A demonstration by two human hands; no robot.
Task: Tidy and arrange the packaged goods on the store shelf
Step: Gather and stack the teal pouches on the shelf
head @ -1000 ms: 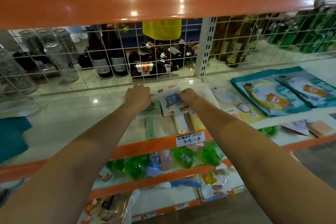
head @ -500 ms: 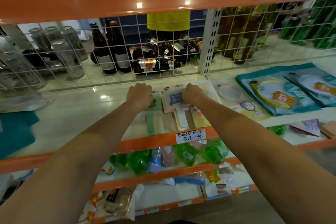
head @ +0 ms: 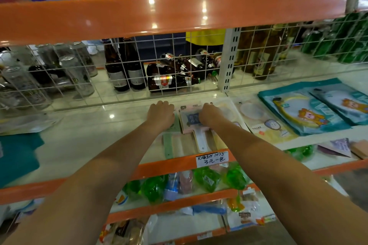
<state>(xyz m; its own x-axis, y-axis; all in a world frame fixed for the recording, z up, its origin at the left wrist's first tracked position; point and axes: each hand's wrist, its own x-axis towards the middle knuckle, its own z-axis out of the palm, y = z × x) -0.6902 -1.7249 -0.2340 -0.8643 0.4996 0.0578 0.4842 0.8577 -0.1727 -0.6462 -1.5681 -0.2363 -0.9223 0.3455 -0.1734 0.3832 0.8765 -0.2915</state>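
Nearest me, the lower shelves [head: 179, 203] hold green bags [head: 207, 181] packed side by side, with a pink bag and a blue-capped one among them; below those lie more packets, too blurred to read. A handwritten price tag [head: 212, 159] is stuck on the orange edge of the shelf [head: 79, 145] I am working on.

On that shelf, the packs [head: 191, 125] lie flat in a small overlapping pile between my two arms: a pink card with a blue square on top, a white handle and a green handle pointing back toward me. My left hand [head: 161, 114] rests knuckles-up on the left side of the pile, fingers bent down over its far edge; I cannot tell whether they grip anything. My right hand [head: 211, 116] lies on the right half of the top pack, fingers curled down onto it, though the hold itself is hidden under the hand.

Just right of the pile lie clear packs with round items [head: 256, 117], then teal pouches [head: 302, 109]. At far left lies a teal cloth [head: 18, 157].

Behind the wire grid [head: 139, 77] are brown bottles [head: 127, 71], some upright, some lying down, with cans [head: 75, 73] to the left and green cans [head: 334, 42] at far right.
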